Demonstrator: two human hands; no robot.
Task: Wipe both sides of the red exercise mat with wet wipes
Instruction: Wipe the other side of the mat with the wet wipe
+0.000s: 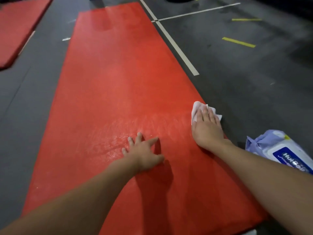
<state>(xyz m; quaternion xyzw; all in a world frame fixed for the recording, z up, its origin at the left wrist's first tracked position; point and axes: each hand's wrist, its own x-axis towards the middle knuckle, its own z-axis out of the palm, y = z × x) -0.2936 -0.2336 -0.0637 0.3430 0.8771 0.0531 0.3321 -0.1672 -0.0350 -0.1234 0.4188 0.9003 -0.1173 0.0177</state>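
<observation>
The right grip (205, 128) lies flat, palm down, on a white wet wipe (196, 108). Its fingers are straight and close together, pressing the wipe down rather than curling round it. The crumpled wipe shows ahead of the fingertips and to their left, and one corner pokes out on the right past the edge of the red exercise mat (118, 73). The mat lies flat on the dark grey floor (245, 82), running from under both forearms far ahead of the grips; the right grip sits at the mat's right edge. The left grip (144, 155) is to the left of the right one and a little nearer the person. It is also palm down on the mat with the fingers spread wide, holding nothing. Glossy streaks mark the mat's surface between the two grips and just left of the left grip. On the floor to the right of the right grip, close by the forearm, lies a pale blue pack of wet wipes (279, 150) with a dark blue label. Ahead of the right grip a white floor line (176, 46) runs along the mat's right side, with yellow tape strips (238, 42) further right. Far ahead and left of the left grip lies a second red mat (20, 28).
</observation>
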